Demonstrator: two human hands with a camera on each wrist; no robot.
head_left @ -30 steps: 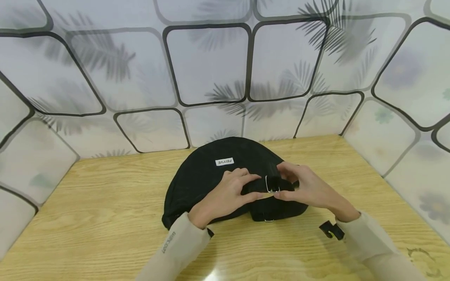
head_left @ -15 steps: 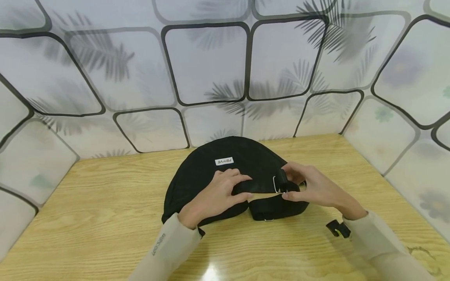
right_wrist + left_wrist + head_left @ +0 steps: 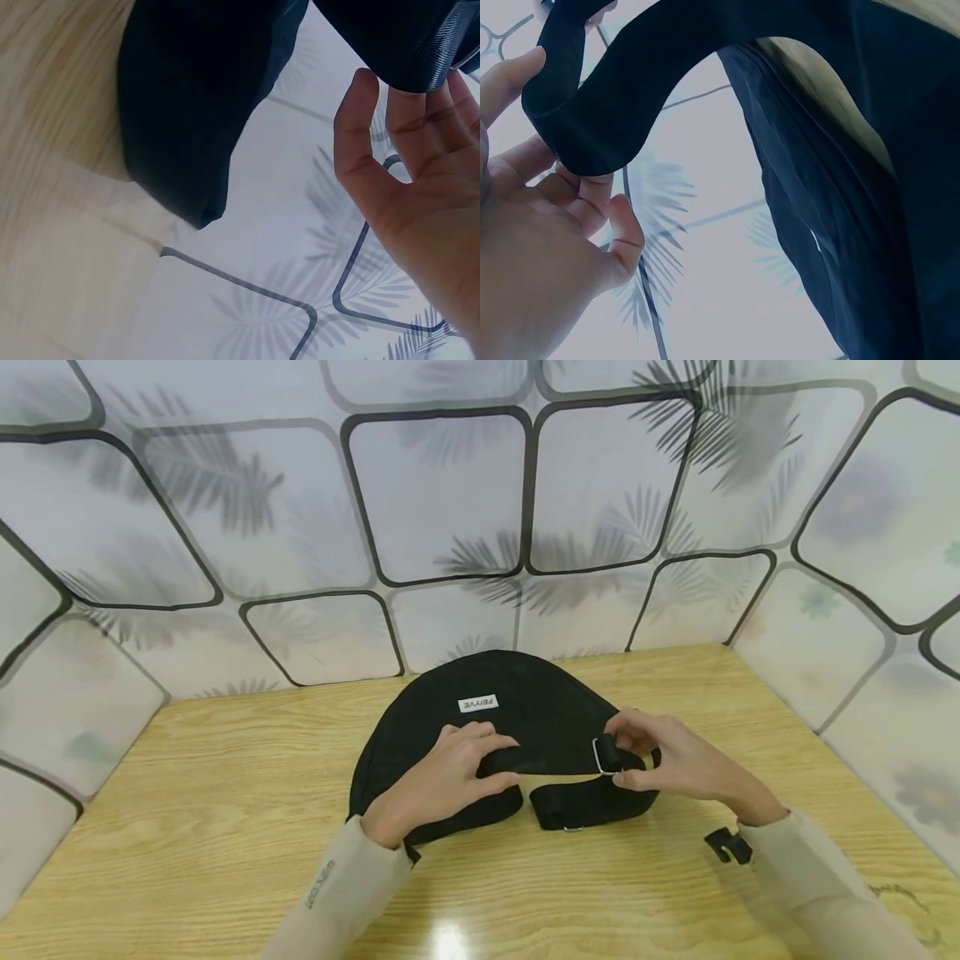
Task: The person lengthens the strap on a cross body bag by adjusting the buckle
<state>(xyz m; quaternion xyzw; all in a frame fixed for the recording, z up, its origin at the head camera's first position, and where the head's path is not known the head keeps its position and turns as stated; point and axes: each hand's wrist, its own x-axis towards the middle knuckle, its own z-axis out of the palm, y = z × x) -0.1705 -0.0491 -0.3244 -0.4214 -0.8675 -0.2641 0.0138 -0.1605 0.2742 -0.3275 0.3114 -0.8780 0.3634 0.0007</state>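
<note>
A black half-moon bag [image 3: 510,685] with a small white label [image 3: 477,703] lies on the table, its curved side toward the wall. My left hand [image 3: 442,772] pinches the black strap [image 3: 607,127] between thumb and fingers, over the bag's left half. To the right, my right hand [image 3: 667,756] pinches the strap close to a silver metal buckle [image 3: 597,756]. The strap runs between both hands, above the bag. A lower loop of strap [image 3: 592,806] lies below the right hand, with a second metal piece [image 3: 573,829] at its edge.
The wood-grain table [image 3: 225,793] reaches a patterned cloth wall [image 3: 450,502] at the back and sides. A black clip-like piece [image 3: 727,845] sits by the right sleeve cuff. A glare spot [image 3: 448,939] shows at the front.
My left hand has slid left along the strap, and my right hand has moved slightly right. The metal buckle has shifted right with it, lengthening the strap stretch between the hands.
</note>
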